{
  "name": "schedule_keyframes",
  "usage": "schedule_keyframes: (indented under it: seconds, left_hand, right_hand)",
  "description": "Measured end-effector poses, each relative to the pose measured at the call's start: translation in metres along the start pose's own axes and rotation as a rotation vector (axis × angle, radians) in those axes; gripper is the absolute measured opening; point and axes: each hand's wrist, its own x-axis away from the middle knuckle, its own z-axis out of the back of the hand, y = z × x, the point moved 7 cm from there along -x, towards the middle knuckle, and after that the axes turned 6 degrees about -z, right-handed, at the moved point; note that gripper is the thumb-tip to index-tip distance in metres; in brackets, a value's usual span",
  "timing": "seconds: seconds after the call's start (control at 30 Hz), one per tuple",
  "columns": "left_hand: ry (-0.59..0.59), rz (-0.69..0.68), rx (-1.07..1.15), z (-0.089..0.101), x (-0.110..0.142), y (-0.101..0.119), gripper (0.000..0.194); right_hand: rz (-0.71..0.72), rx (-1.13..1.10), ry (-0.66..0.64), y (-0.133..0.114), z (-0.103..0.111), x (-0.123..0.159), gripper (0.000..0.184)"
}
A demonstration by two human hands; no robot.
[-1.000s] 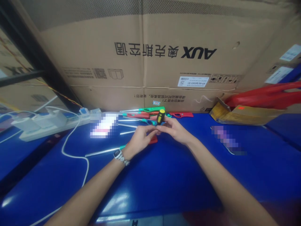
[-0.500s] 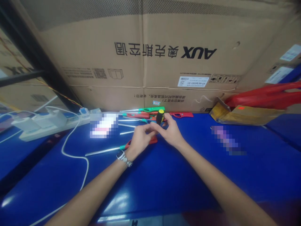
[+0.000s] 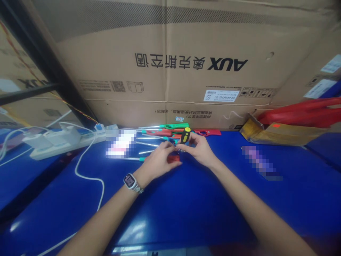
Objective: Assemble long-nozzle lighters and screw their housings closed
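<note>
My right hand point(image 3: 198, 147) grips a screwdriver point(image 3: 185, 136) by its black handle with a yellow cap, held upright with the handle end on top. Its shaft and tip are hidden behind my fingers. My left hand point(image 3: 157, 161), wearing a watch point(image 3: 132, 182) on the wrist, is closed around a red long-necked lighter point(image 3: 175, 158) with its metal rod pointing left. The fingertips of both hands nearly meet over this lighter's red body. Just beyond lie several more lighters, among them a green one point(image 3: 177, 125) and a red one point(image 3: 211, 132).
A large cardboard box point(image 3: 186, 81) stands along the back. A white power strip point(image 3: 64, 143) with chargers and a cable point(image 3: 98, 180) lies at left. Near it is a blurred bright item point(image 3: 121, 144). An open carton point(image 3: 282, 133) with red plastic sits right, on the blue table point(image 3: 186, 213).
The held lighter has swung, its rod now nearly level and farther back. My left hand has turned, showing the watch face. The screwdriver leans more to the right. The view has shifted slightly.
</note>
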Motion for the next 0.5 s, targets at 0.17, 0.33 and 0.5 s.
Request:
schedule_keyframes:
  seconds: [0.17, 0.33, 0.5]
  left_hand:
    - [-0.188, 0.031, -0.105, -0.003, 0.007, -0.014, 0.030]
    - [-0.165, 0.034, -0.087, -0.006, 0.006, -0.017, 0.025]
    - [-0.148, 0.059, -0.083, -0.008, 0.007, -0.018, 0.023]
  right_hand:
    - [-0.018, -0.142, -0.006, 0.006, -0.005, -0.002, 0.034]
    - [-0.089, -0.171, -0.101, 0.008, -0.012, -0.003, 0.032]
    - [-0.081, -0.059, 0.002, 0.005, -0.009, -0.003, 0.030]
